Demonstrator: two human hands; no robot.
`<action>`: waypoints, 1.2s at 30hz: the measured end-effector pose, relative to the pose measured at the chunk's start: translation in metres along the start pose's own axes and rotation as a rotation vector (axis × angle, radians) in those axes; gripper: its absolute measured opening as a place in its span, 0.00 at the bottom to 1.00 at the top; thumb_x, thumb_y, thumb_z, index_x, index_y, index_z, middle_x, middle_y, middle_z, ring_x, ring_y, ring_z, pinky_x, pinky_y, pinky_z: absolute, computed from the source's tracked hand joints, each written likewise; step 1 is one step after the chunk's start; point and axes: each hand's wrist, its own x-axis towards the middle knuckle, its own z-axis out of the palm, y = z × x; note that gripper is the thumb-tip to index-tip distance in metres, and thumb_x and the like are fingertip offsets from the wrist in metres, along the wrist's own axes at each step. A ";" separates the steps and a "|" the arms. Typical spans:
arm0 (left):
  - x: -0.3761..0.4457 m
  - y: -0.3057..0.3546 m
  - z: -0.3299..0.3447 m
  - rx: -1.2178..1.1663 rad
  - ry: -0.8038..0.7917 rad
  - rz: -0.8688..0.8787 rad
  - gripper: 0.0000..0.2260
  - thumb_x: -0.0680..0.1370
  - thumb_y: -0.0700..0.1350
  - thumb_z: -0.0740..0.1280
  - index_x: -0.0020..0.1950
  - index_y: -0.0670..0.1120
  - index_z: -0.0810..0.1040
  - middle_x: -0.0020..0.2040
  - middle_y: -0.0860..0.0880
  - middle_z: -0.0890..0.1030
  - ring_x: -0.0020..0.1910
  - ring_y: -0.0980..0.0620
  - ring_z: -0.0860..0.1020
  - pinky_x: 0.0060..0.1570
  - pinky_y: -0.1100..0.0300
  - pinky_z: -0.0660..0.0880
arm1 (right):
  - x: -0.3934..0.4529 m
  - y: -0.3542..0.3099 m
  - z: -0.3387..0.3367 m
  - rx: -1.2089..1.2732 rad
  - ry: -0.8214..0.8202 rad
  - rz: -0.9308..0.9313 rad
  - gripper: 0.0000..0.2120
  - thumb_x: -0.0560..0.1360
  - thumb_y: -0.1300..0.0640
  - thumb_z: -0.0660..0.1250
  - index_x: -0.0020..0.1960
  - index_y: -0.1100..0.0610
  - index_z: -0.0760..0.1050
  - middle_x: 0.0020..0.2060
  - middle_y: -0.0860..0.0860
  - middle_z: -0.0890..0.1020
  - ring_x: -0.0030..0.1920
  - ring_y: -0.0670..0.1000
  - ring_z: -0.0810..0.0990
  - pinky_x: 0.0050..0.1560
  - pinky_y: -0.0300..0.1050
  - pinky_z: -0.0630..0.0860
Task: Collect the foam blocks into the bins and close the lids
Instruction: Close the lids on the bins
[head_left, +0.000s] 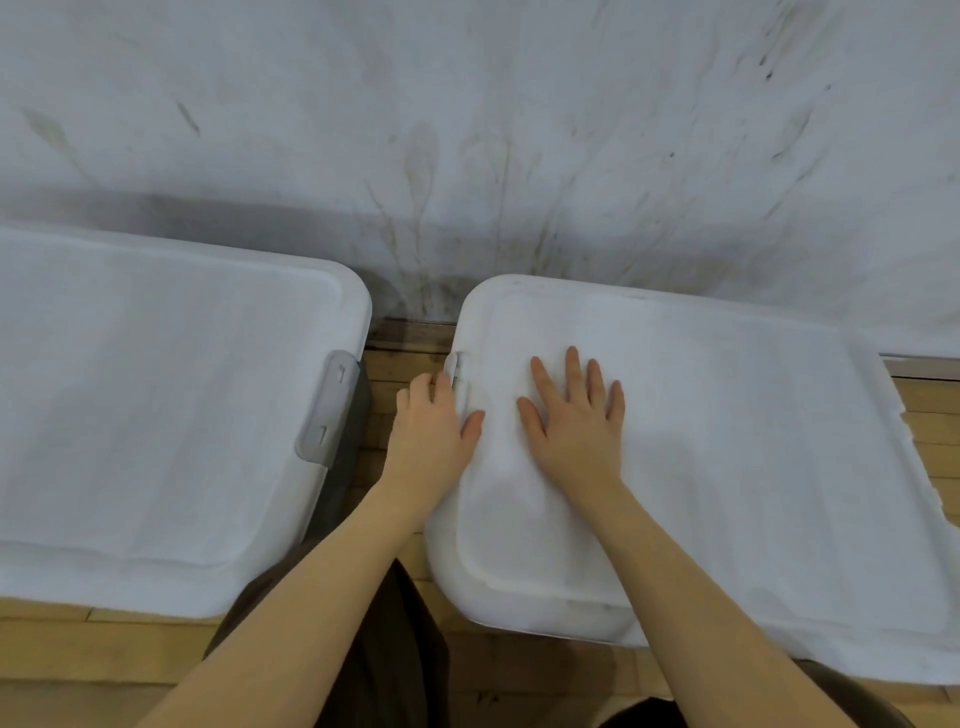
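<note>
1. Two white bins stand side by side on a wooden floor (400, 364), both close against a stained white wall (519, 130) at the far side.
2. The left bin's lid (156, 415) lies flat and shut over its bin, and a grey latch (327, 410) on its right edge is folded down over the rim.
3. The dark grey side of the left bin (348, 457) shows just below that latch.
4. The right bin's lid (727, 467) lies on top of its bin and hides the body completely, so I cannot tell what is inside either bin.
5. No foam blocks show on the floor or on the lids.
6. The left hand (431, 436) sits at the left edge of the right lid, with its thumb on top of the lid and its fingers curled over the edge onto a small grey latch (453, 369) there.
7. Whether that latch is fully snapped down I cannot tell, as the fingers cover most of it.
8. The right hand (576, 415) lies flat on the right lid, near its left side, fingers straight and spread, palm pressed down.
9. The two hands are near each other but do not touch.
10. A narrow strip of floor runs between the two bins, and both forearms reach across it from the near edge.
11. Dark trousers (395, 649) show between the forearms at the near side.
12. The right edge of the right lid looks rough and chipped.
</note>
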 end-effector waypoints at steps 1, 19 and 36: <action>-0.001 -0.002 0.000 0.006 -0.010 0.011 0.28 0.79 0.56 0.58 0.75 0.44 0.57 0.71 0.43 0.65 0.67 0.44 0.65 0.63 0.55 0.66 | 0.000 -0.001 0.001 -0.009 0.001 0.005 0.33 0.74 0.37 0.37 0.76 0.45 0.54 0.77 0.55 0.52 0.76 0.60 0.49 0.72 0.60 0.42; 0.005 0.003 -0.012 0.175 -0.065 0.125 0.25 0.82 0.54 0.52 0.76 0.47 0.54 0.73 0.47 0.64 0.64 0.47 0.71 0.59 0.55 0.70 | 0.003 -0.005 -0.015 -0.010 -0.104 0.054 0.24 0.80 0.41 0.45 0.75 0.43 0.54 0.77 0.51 0.51 0.76 0.55 0.48 0.73 0.55 0.43; 0.022 0.233 0.059 -0.100 -0.017 0.540 0.15 0.78 0.44 0.60 0.64 0.44 0.76 0.63 0.43 0.76 0.60 0.40 0.74 0.60 0.49 0.66 | -0.032 0.230 -0.124 0.147 0.240 0.289 0.17 0.80 0.55 0.58 0.68 0.54 0.71 0.64 0.50 0.75 0.60 0.54 0.74 0.60 0.51 0.69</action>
